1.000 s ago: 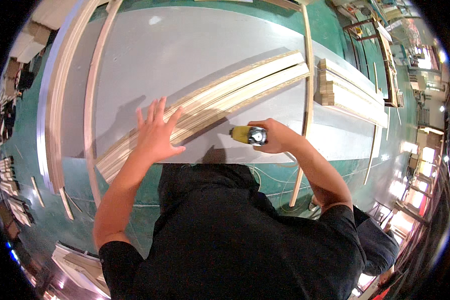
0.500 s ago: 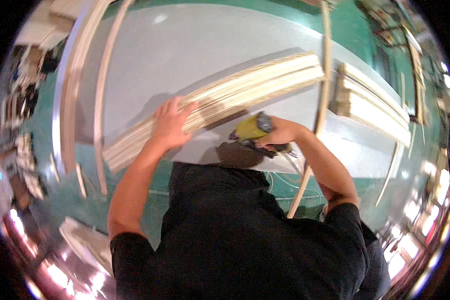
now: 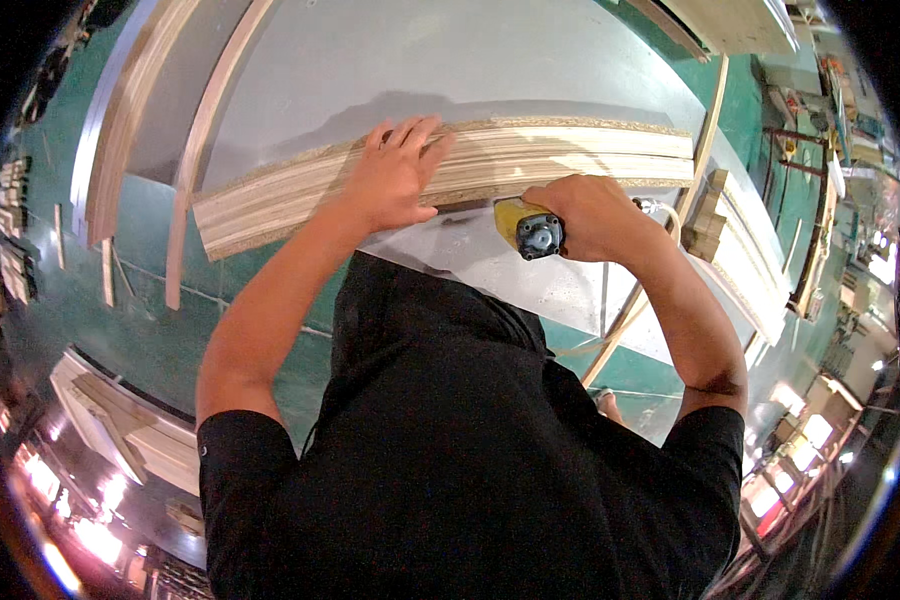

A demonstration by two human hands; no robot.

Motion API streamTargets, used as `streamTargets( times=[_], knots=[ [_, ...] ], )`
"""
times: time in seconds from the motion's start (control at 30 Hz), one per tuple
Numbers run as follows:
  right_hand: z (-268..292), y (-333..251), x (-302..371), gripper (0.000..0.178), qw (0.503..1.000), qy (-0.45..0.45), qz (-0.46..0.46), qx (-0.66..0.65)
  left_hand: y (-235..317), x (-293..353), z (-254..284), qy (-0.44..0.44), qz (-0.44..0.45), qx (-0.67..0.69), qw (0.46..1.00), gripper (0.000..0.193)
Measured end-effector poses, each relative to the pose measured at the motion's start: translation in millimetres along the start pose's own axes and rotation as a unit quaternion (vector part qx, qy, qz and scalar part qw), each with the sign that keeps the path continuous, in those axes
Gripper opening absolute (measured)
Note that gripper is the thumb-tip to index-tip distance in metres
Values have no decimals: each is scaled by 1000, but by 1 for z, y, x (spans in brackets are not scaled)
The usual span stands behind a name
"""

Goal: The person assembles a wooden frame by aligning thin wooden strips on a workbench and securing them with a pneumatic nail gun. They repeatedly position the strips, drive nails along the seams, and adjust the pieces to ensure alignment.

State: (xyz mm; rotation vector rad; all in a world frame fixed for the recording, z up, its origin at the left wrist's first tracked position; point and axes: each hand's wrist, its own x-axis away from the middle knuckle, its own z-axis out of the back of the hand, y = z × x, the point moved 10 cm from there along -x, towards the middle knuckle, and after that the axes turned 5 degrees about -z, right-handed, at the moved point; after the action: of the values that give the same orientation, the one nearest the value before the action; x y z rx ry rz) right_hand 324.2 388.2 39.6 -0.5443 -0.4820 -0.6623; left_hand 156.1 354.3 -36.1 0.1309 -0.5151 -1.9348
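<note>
Across the grey sheet [image 3: 530, 55] lies a long bundle of pale wood strips [image 3: 570, 150], edges up and pressed side by side. My left hand [image 3: 395, 180] rests on top of the bundle, left of its middle, fingers stretched out and apart. In my right hand [image 3: 595, 215] is a yellow air nail gun [image 3: 515, 220] with a dark round cap. The fingers wrap round its handle, and a hose fitting [image 3: 650, 206] shows behind the hand. The gun is at the near side of the bundle; its nose is hidden, so contact with the wood cannot be told.
A second stack of wood strips [image 3: 740, 260] lies at the right. Long battens [image 3: 215, 120] and a thicker timber bundle [image 3: 135, 120] run along the left. Boards [image 3: 725, 22] stand at the far right. More panels [image 3: 120, 420] lie on the green floor behind left.
The nail gun has turned and come up to the bundle's near side, its cap now toward me. My view has shifted, and the bundle appears more level. My left hand stays on it.
</note>
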Motion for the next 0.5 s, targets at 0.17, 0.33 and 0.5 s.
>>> streamTargets(
  times=[0.17, 0.33, 0.5],
  knots=[
    [9, -17, -19, 41, 1000, 20, 14, -10, 6, 3, 12, 13, 9, -38, 999, 111],
    [14, -23, -39, 33, 998, 8, 36, -40, 6, -9, 6, 0, 12, -16, 1000, 106],
    [14, -28, -44, 28, 995, 6, 73, -71, 3, -11, -1, 9, 5, 0, 1000, 103]
  ],
)
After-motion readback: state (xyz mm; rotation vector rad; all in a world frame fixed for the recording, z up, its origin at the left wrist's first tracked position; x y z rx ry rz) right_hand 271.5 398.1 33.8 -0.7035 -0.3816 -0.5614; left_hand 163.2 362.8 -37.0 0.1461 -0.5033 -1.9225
